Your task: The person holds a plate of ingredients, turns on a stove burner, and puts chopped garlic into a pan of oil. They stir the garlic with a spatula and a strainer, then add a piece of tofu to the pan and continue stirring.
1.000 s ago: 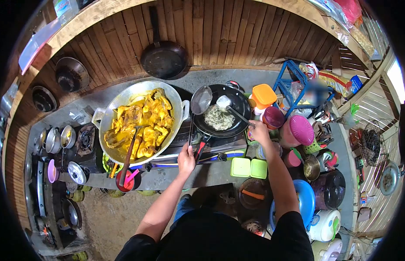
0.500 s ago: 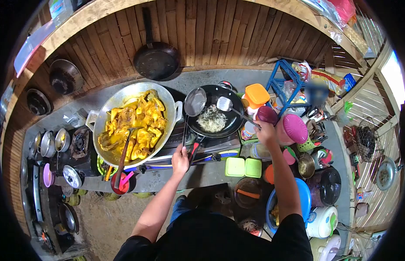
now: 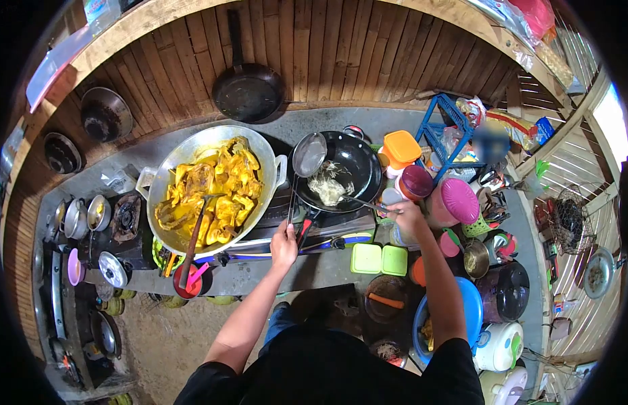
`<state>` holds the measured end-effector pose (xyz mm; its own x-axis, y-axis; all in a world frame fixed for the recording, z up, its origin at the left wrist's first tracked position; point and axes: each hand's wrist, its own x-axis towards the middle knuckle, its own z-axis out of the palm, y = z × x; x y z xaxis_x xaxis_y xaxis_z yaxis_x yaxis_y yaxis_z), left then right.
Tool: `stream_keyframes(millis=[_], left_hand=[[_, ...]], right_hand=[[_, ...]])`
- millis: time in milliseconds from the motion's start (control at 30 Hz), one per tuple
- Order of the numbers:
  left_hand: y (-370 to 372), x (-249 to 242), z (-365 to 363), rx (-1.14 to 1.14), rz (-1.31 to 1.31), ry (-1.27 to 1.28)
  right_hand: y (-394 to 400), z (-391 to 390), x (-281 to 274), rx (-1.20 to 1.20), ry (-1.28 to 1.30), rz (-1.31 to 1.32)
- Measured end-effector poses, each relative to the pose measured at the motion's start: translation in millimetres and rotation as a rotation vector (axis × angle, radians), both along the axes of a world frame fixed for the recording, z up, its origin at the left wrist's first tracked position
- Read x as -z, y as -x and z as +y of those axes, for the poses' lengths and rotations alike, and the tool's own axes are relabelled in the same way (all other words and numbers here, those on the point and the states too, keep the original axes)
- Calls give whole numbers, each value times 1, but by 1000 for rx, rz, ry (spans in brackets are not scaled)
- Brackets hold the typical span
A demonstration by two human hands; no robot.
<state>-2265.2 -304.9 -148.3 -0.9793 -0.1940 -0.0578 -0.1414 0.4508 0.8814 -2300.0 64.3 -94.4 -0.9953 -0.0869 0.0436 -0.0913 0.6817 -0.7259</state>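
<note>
My left hand (image 3: 283, 248) is closed around the long handle of a round mesh strainer (image 3: 309, 154), whose basket sits over the left rim of a black wok (image 3: 367, 165). In my right hand (image 3: 408, 219) is the handle of a spatula (image 3: 365, 202). Its blade dips into a clump of pale, thin shreds (image 3: 329, 182) on the left side of the wok and is mostly hidden by them. Below the wok, close beside my left hand, its red-and-black handle (image 3: 305, 228) sticks out toward me.
Left of the wok stands a big metal pan (image 3: 149, 202) of yellow chicken-like pieces, a wooden-handled ladle (image 3: 194, 243) in it. To the right crowd an orange-lidded container (image 3: 401, 147), a pink-lidded tub (image 3: 460, 201) and a blue rack (image 3: 429, 128). Green boxes (image 3: 379, 258) lie in front.
My right hand has lowered slightly toward me, bringing the spatula blade from the wok's upper middle down into the shreds, which are now bunched. The strainer stays over the wok's left rim.
</note>
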Motion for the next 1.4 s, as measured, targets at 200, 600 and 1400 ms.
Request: stream_keyframes(millis=[200, 600, 1400], left_hand=[[1, 2, 3, -11, 116, 29], [0, -1, 3, -21, 93, 24], [-1, 0, 6, -37, 123, -11]], right_hand=[[-11, -14, -10, 103, 170, 26], [24, -10, 23, 174, -195, 361], [-10, -11, -13, 224, -424, 115]])
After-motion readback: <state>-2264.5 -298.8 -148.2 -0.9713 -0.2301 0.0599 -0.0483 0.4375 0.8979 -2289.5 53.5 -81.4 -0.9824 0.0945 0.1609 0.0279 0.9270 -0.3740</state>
